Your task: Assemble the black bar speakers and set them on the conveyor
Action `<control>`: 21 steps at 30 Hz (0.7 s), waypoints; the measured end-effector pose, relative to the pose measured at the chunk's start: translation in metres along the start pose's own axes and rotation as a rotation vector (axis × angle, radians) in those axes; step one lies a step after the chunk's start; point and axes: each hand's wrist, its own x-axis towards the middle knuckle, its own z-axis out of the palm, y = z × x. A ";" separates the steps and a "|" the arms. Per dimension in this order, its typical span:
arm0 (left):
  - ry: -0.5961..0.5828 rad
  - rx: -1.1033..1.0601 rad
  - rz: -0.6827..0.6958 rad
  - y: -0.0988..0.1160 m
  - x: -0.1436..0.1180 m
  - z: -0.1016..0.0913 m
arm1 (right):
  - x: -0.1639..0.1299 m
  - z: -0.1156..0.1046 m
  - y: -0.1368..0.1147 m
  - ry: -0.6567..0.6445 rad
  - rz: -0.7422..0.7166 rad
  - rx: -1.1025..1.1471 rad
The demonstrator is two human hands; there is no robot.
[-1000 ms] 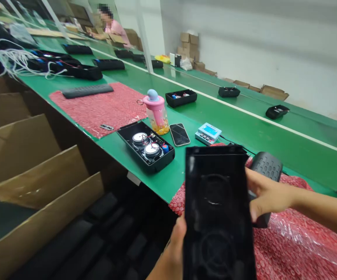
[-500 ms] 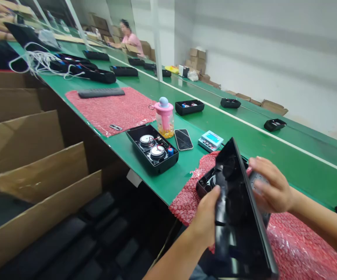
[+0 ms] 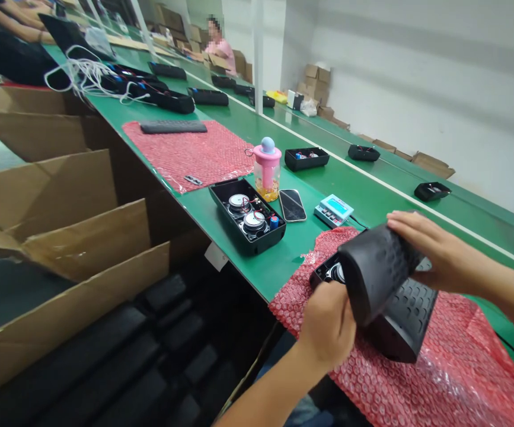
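A black speaker casing (image 3: 374,270) with a dimpled surface is held tilted above the work surface. My right hand (image 3: 439,252) is closed around its far upper end, fingers on top and thumb beneath. My left hand (image 3: 330,323) is curled closed at its near lower edge; the fingertips are hidden. Below it, on red bubble wrap (image 3: 465,350), lies another black perforated casing (image 3: 410,314), partly covered. Behind my left hand shows part of an open speaker shell with a round driver (image 3: 337,273).
On the green bench stand an open speaker shell (image 3: 248,222), a pink-lidded bottle (image 3: 267,172), a phone (image 3: 293,205) and a small blue meter (image 3: 334,210). Cardboard boxes (image 3: 92,228) line the left side. More black shells lie farther off; other people sit at the bench.
The held casing has turned over, from showing its glossy hollow inside to showing its dimpled outside. My right hand has moved onto its upper end. The view has shifted slightly.
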 end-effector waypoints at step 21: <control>0.032 0.184 -0.262 -0.038 -0.015 0.008 | 0.036 0.064 0.038 -0.570 0.010 0.131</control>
